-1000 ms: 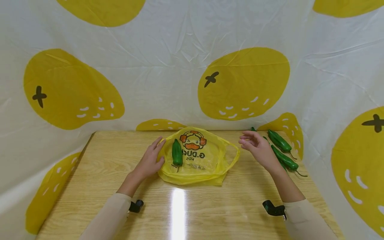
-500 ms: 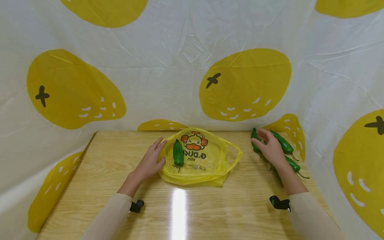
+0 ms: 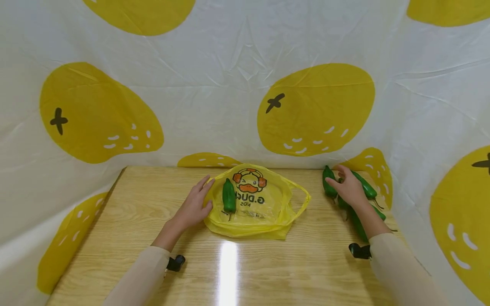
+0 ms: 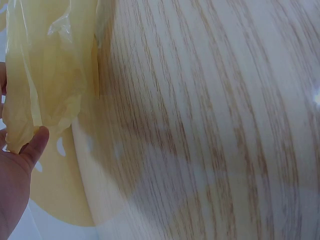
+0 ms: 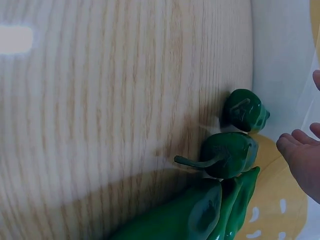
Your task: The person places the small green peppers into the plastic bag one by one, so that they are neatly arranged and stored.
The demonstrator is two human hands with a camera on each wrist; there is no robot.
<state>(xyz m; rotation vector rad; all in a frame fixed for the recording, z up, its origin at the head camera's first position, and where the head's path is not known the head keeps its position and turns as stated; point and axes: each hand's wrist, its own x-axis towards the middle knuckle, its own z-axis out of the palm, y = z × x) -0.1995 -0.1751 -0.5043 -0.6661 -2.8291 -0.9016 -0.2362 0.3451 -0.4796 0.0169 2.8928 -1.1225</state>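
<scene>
A yellow plastic bag (image 3: 273, 199) with a duck print lies with its mouth spread in the middle of the table. Inside it, a green pepper (image 3: 229, 197) rests near the left side. My left hand (image 3: 193, 207) holds the bag's left edge; in the left wrist view the thumb (image 4: 37, 143) and fingers lie on either side of the plastic. Over the peppers at the back right hovers my right hand (image 3: 350, 189), fingers spread, holding nothing. Nearest its thumb is an upright-lying green pepper (image 3: 328, 182). Several more peppers (image 5: 227, 155) lie beside it, partly hidden by the hand.
The wooden table (image 3: 153, 187) ends at a white curtain (image 3: 214, 110) with yellow fruit prints, which hangs at the back and both sides. A loop handle (image 3: 305, 203) of the bag sticks out toward the right. Light glares on the table's front.
My right hand has moved right and slightly down from beside the bag to over the pepper pile. The left hand keeps its hold on the bag; the pepper inside lies as before.
</scene>
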